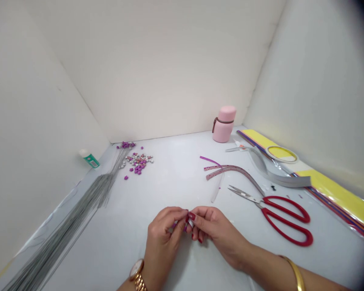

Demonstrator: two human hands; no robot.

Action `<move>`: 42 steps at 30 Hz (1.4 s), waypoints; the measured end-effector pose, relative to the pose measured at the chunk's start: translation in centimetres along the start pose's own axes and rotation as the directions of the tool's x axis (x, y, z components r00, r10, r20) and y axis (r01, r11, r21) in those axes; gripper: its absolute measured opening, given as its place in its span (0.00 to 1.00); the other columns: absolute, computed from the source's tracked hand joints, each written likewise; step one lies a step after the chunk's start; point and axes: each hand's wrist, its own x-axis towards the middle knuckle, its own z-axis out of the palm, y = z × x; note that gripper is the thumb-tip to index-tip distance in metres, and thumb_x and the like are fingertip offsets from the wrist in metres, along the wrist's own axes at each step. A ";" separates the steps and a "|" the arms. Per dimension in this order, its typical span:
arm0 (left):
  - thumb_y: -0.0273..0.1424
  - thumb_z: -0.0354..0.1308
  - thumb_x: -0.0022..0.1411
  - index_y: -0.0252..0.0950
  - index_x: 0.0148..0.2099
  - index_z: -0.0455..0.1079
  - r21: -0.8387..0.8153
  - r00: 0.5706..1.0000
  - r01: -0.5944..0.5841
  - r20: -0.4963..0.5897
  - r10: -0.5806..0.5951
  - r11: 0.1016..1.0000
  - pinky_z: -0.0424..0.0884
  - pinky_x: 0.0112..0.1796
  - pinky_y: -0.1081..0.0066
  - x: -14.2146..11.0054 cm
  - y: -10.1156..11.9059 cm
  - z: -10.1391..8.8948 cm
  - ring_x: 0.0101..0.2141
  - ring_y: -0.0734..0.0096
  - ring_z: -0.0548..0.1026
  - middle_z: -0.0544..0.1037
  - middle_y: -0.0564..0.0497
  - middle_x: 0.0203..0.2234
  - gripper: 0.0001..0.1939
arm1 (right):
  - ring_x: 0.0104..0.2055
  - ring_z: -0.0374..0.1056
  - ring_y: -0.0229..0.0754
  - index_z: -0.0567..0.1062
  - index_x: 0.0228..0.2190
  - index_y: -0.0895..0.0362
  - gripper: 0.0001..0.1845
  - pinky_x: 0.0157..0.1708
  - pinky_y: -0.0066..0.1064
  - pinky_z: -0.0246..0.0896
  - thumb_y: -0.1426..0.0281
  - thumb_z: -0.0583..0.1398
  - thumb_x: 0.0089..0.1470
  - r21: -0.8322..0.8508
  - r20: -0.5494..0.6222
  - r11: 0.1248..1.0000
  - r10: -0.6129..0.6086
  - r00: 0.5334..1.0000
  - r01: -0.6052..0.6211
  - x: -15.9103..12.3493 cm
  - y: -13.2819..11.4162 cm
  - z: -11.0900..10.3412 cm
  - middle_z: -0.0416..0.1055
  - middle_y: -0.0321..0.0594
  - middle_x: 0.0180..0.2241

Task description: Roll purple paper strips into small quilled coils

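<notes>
- White-and-purple scrap, tiny and mostly hidden, pinched right at the centre of the table, near the person, with both hands on it!
- Left hand: closed, left fingertips curled in tight on the left end of the scrap.
- Right hand: closed too, right fingertips pressing in from the right, red nails almost touching the left fingertips.
- Good technique here: work at the very tips, wrists low, hands close together, so a piece this small can't twist or slip.
- Exactly how it's folded? Can't tell, the fingers cover it.
- Just far of the hands, a clear strip lies on the table, beside a dotted pink strip and a purple strip.
- To the right, red scissors sit within easy reach, blades pointing left.
- Over on the far left, a heap of beads lies beside a long bundle of wire, with a glue bottle against the left wall.
- Far right, a pink flask and a tape roll.
</notes>
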 end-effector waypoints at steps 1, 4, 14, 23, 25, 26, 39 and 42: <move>0.22 0.53 0.56 0.35 0.36 0.73 -0.007 1.000 -0.007 0.010 0.007 1.000 0.70 0.34 0.71 0.0 0.0 0.0 0.33 0.68 0.74 0.75 0.46 0.32 0.09 | 0.19 0.59 0.30 0.74 0.24 0.62 0.15 0.19 0.21 0.49 0.60 0.62 0.44 0.007 -0.009 1.000 -0.004 1.000 0.004 0.0 0.0 0.0 0.68 0.35 0.19; 0.25 0.54 0.56 0.36 0.36 0.74 -0.049 0.999 0.034 0.036 -0.032 0.998 0.70 0.37 0.69 0.0 0.0 0.2 0.35 0.66 0.73 0.75 0.45 0.35 0.08 | 0.19 0.58 0.29 0.75 0.26 0.62 0.13 0.19 0.21 0.49 0.63 0.63 0.44 0.030 -0.019 1.000 -0.004 1.000 0.005 0.1 0.1 -0.1 0.66 0.33 0.17; 0.29 0.57 0.54 0.33 0.32 0.72 -0.422 0.924 0.366 0.061 -0.377 0.829 0.70 0.30 0.74 0.2 0.2 0.6 0.25 0.74 0.72 0.75 0.51 0.24 0.05 | 0.19 0.59 0.30 0.74 0.22 0.62 0.13 0.19 0.22 0.49 0.62 0.62 0.45 -0.099 -0.064 0.995 -0.035 0.997 0.028 0.3 0.3 -0.2 0.68 0.34 0.18; 0.30 0.56 0.54 0.33 0.31 0.72 -0.280 0.916 0.389 0.016 -0.401 0.878 0.69 0.28 0.75 0.0 0.1 0.6 0.25 0.72 0.73 0.77 0.51 0.21 0.06 | 0.20 0.60 0.31 0.74 0.23 0.60 0.12 0.21 0.23 0.51 0.63 0.60 0.46 -0.210 -0.059 0.976 -0.068 0.996 0.054 0.1 0.6 -0.1 0.68 0.34 0.19; 0.30 0.56 0.54 0.34 0.32 0.72 -0.178 0.935 0.347 -0.018 -0.355 0.921 0.69 0.30 0.75 0.0 0.1 0.5 0.26 0.71 0.73 0.77 0.51 0.22 0.06 | 0.20 0.59 0.31 0.74 0.23 0.60 0.11 0.21 0.23 0.51 0.64 0.60 0.47 -0.203 -0.067 0.978 -0.056 0.996 0.041 0.1 0.5 0.1 0.67 0.33 0.18; 0.30 0.56 0.54 0.34 0.32 0.72 -0.139 0.939 0.334 -0.032 -0.341 0.932 0.69 0.30 0.74 -0.1 0.0 0.5 0.26 0.71 0.73 0.77 0.51 0.23 0.06 | 0.20 0.59 0.31 0.74 0.23 0.60 0.11 0.21 0.23 0.51 0.64 0.60 0.47 -0.194 -0.067 0.980 -0.050 0.997 0.037 0.1 0.5 0.2 0.66 0.33 0.18; 0.26 0.54 0.56 0.36 0.37 0.73 0.112 0.999 0.031 -0.015 -0.030 0.993 0.70 0.37 0.69 -0.5 -0.4 0.2 0.33 0.67 0.75 0.78 0.48 0.30 0.08 | 0.20 0.58 0.31 0.73 0.23 0.61 0.15 0.21 0.23 0.49 0.60 0.60 0.47 -0.082 -0.050 0.996 -0.049 0.998 0.045 0.0 0.4 0.2 0.67 0.34 0.17; 0.25 0.53 0.57 0.37 0.42 0.72 0.093 0.998 -0.024 0.055 0.019 0.995 0.68 0.42 0.67 -0.5 -0.3 0.1 0.40 0.65 0.73 0.77 0.46 0.38 0.12 | 0.20 0.59 0.31 0.73 0.23 0.62 0.15 0.21 0.23 0.50 0.60 0.60 0.47 -0.059 -0.082 0.997 -0.045 0.996 0.041 0.0 0.2 0.1 0.66 0.34 0.18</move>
